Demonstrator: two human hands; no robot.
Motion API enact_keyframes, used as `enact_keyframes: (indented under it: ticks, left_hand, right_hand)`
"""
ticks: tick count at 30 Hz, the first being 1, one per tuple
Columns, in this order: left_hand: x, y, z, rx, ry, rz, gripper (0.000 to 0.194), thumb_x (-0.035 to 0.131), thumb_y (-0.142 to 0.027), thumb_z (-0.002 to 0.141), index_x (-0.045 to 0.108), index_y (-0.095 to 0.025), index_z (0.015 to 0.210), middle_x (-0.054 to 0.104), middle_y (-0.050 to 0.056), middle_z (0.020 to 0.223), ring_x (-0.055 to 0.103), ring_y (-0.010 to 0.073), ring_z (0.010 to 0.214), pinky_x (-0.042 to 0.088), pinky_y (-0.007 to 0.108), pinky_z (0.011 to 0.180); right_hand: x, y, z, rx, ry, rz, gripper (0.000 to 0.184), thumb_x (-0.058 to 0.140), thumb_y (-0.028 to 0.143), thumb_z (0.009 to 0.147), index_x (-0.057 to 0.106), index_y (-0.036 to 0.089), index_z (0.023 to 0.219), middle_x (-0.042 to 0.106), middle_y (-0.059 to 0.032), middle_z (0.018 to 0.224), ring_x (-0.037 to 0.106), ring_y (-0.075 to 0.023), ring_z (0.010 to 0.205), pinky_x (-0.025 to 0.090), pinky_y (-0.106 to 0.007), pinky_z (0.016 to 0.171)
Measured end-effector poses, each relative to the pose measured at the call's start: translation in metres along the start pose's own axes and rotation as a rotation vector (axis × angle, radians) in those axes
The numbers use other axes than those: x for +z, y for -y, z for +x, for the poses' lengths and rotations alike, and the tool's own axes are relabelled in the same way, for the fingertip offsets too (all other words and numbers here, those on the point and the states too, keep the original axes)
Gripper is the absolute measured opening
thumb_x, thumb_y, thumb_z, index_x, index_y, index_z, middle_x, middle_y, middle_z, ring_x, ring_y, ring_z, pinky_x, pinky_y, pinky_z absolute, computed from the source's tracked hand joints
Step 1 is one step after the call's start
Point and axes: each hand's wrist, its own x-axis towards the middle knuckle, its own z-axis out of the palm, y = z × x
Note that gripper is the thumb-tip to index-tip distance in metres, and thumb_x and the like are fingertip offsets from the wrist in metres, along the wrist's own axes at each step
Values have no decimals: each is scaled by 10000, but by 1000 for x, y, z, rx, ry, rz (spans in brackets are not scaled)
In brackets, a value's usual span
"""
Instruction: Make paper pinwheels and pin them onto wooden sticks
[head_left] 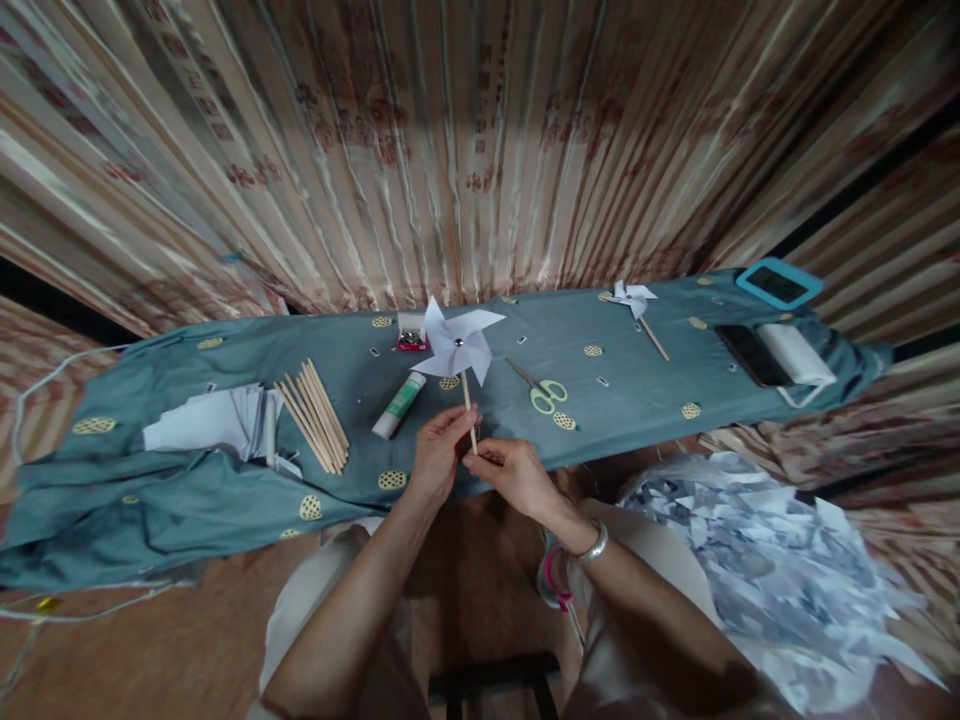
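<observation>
A white paper pinwheel [460, 345] on a thin wooden stick stands upright in front of me, with a silvery pin at its centre. My left hand [439, 445] pinches the stick below the paper blades. Lower down, the thumb and fingers of my right hand [517, 475] close on the stick's bottom end. Just left of the blades lies a small red box [412, 333] of metal pins. A green and white glue stick [399, 405] rests near my left hand, and scissors [545, 392] with pale green handles lie beyond my right hand.
Wooden sticks [313, 418] and white paper pieces [214, 420] lie at the left. Toward the right are another pinwheel [632, 298], a dark phone [752, 355], a white object [796, 353] and a blue-framed device [780, 284]. A heap of folded paper [780, 570] sits low right.
</observation>
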Motion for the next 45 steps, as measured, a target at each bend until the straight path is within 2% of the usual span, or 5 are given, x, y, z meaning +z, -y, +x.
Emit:
enact_keyframes:
  ticks: [7, 15, 21, 37, 45]
  left_hand:
    - [-6, 3, 2, 87, 26, 148, 456, 876, -357, 543, 753, -166, 938, 763, 87, 943, 690, 175, 844, 514, 276, 762]
    - [-18, 2, 7, 171, 21, 305, 323, 821, -448, 593, 766, -174, 756, 751, 59, 766, 666, 171, 722, 515, 278, 702]
    - [-28, -2, 7, 164, 19, 327, 334, 820, -481, 587, 769, -173, 706, 742, 58, 727, 650, 168, 697, 521, 282, 716]
    - [-39, -7, 3, 165, -23, 310, 340, 840, -428, 567, 772, -177, 787, 755, 67, 791, 654, 160, 674, 525, 277, 681]
    - [-51, -12, -3, 200, -43, 343, 281, 811, -457, 542, 725, -195, 593, 688, 26, 573, 583, 140, 529, 483, 264, 571]
  right_hand:
    - [-83, -16, 20, 37, -216, -37, 328, 644, 518, 793, 742, 206, 822, 691, -16, 655, 574, -155, 556, 419, -264, 549]
    - [-231, -49, 70, 472, -295, -1142, 325, 501, 368, 923, 733, 153, 996, 738, -156, 1025, 687, -256, 925, 441, -296, 713]
    - [-270, -79, 94, 597, -316, -1227, 341, 514, 231, 915, 657, -9, 1110, 677, -294, 1082, 666, -318, 1016, 467, -366, 806]
    - [-274, -58, 99, 645, -314, -1248, 392, 615, 262, 879, 674, -39, 1123, 649, -377, 988, 669, -385, 979, 415, -417, 694]
    - [-140, -43, 47, 160, -236, -1054, 324, 545, 393, 904, 705, 185, 1093, 757, -162, 913, 721, -316, 838, 504, -384, 717]
